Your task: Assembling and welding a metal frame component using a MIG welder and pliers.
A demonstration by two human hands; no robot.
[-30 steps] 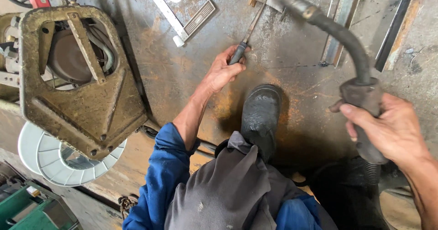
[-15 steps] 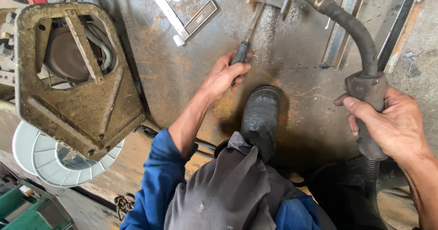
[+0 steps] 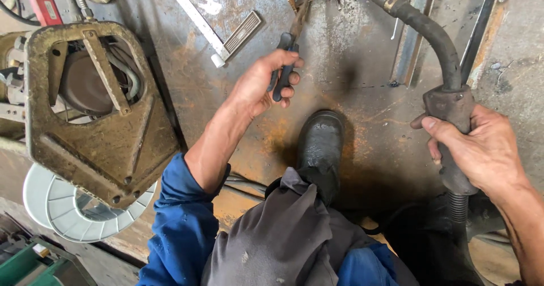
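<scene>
Left hand (image 3: pixel 262 85) clenched its grip on a dark-handled chipping hammer (image 3: pixel 286 65) above the rusty steel desk (image 3: pixel 351 53), right hand (image 3: pixel 481 150) grasped the grimy welding torch (image 3: pixel 447 116), curved rubber neck, black boot (image 3: pixel 320 150) between them

A rusty steel plate (image 3: pixel 362 53) forms the work surface. A corroded, roughly triangular metal housing (image 3: pixel 96 121) lies at the left, its openings showing a dark round part and grey cables inside. A white ribbed spool (image 3: pixel 56 212) lies partly under the housing's lower edge. A white strip with a ribbed grey end (image 3: pixel 218 28) rests diagonally on the plate. A black boot (image 3: pixel 320 147) stands at centre. A green box (image 3: pixel 34 263) occupies the lower-left corner.
</scene>
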